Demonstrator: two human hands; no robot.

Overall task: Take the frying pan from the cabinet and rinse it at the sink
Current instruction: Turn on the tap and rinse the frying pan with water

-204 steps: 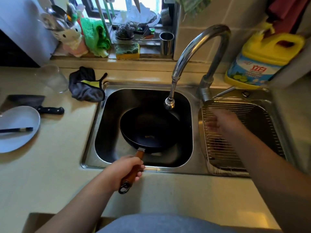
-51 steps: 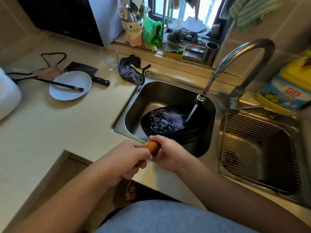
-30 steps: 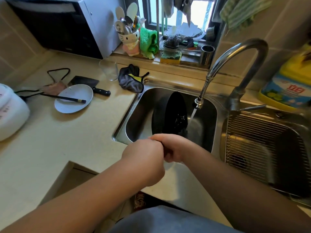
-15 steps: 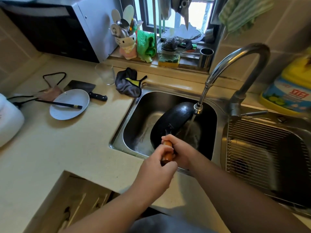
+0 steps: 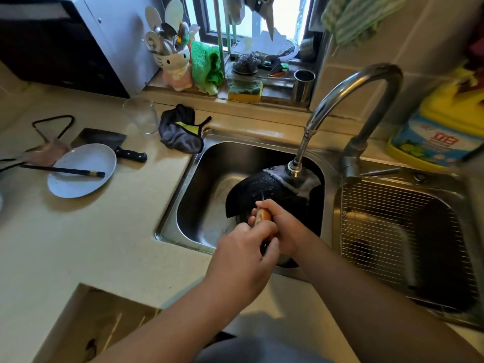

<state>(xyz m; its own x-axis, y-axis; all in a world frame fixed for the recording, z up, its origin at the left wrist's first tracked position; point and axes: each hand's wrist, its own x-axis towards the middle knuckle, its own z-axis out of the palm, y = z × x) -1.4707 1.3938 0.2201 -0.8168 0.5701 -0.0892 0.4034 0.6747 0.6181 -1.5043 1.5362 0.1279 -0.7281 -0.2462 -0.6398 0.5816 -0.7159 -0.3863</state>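
Observation:
The black frying pan (image 5: 259,191) is turned bottom up inside the left sink basin (image 5: 209,158). Water from the faucet (image 5: 348,100) runs over its far edge. Its orange wooden handle (image 5: 262,216) points toward me. My left hand (image 5: 242,260) grips the near end of the handle. My right hand (image 5: 284,229) wraps the handle just ahead of it, closer to the pan. Both hands hide most of the handle.
A wire rack sits in the right basin (image 5: 400,231). A yellow detergent jug (image 5: 445,132) stands at the back right. On the counter to the left lie a plate (image 5: 81,170) with chopsticks, a cleaver (image 5: 104,140), a glass (image 5: 138,115) and a dark cloth (image 5: 183,133).
The pan went from upright and filling with water to tipped on edge, then turned over bottom up under the stream. My right hand joined the left on the handle.

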